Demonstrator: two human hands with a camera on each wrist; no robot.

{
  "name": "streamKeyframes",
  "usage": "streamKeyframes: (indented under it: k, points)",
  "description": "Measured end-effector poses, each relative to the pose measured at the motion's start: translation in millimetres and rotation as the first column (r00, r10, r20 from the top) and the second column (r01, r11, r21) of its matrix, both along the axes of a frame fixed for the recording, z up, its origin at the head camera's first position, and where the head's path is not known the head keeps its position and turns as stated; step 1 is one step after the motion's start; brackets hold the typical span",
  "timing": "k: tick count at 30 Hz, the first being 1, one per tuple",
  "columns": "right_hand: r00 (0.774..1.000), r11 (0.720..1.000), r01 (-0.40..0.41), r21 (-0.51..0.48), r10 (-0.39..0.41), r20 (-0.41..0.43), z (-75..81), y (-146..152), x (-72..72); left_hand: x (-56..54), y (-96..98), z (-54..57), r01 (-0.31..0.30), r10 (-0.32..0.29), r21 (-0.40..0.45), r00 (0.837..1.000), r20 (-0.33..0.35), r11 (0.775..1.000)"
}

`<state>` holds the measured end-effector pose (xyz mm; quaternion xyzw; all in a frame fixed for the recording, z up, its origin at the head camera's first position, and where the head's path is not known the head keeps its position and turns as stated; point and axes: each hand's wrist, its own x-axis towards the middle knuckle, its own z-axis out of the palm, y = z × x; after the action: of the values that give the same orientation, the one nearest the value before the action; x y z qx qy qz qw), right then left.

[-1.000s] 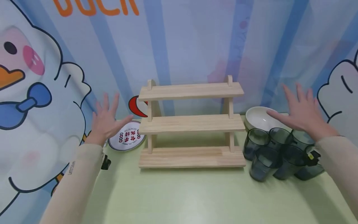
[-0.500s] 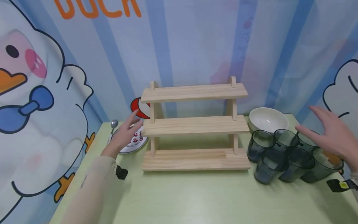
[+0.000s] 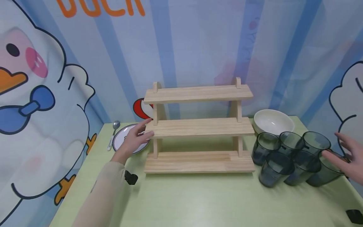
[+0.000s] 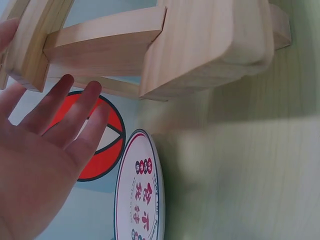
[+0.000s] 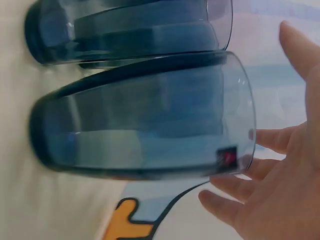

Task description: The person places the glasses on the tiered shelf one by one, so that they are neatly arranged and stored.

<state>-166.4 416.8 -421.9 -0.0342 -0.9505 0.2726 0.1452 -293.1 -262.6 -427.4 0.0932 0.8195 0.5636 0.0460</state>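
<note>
The glass (image 3: 321,176) stands just left of your wide-spread right hand (image 3: 350,157), the rack (image 3: 199,127) just right of your relaxed left hand (image 3: 132,138); this looks like reaching, the next move probably wanting right fingers curled round the glass.

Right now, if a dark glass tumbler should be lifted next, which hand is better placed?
Probably the right hand: it holds nothing and is beside one glass tumbler, while the left hand is farther away, by the three-tier wooden shelf.
</note>
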Motion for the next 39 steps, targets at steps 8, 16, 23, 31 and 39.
streamKeyframes:
  k: [8,16,23,31,39]
  points:
    - [0.999,0.988,0.015,-0.155,-0.019,-0.027,-38.7,12,17.8,0.9,4.0,-5.7,-0.022,0.021,0.1,1.0,0.008,0.995]
    - [0.993,0.974,0.021,-0.227,-0.047,-0.108,-62.1,16,25.7,0.7,9.3,-13.1,-0.02,0.017,0.173,1.0,0.019,0.985]
    - [0.99,0.95,0.044,-0.308,-0.083,-0.114,-76.5,25,29.6,1.9,14.2,-16.0,-0.038,0.032,0.202,0.999,0.029,0.979]
    - [0.983,0.93,0.037,-0.366,-0.1,-0.154,-100.2,43,23.4,2.4,19.1,-17.7,-0.061,0.054,0.237,0.998,0.037,0.97]
    - [0.976,0.942,0.167,-0.292,-0.2,-0.084,-111.0,50,27.4,1.0,23.6,-21.6,-0.064,0.057,0.228,0.998,0.038,0.971]
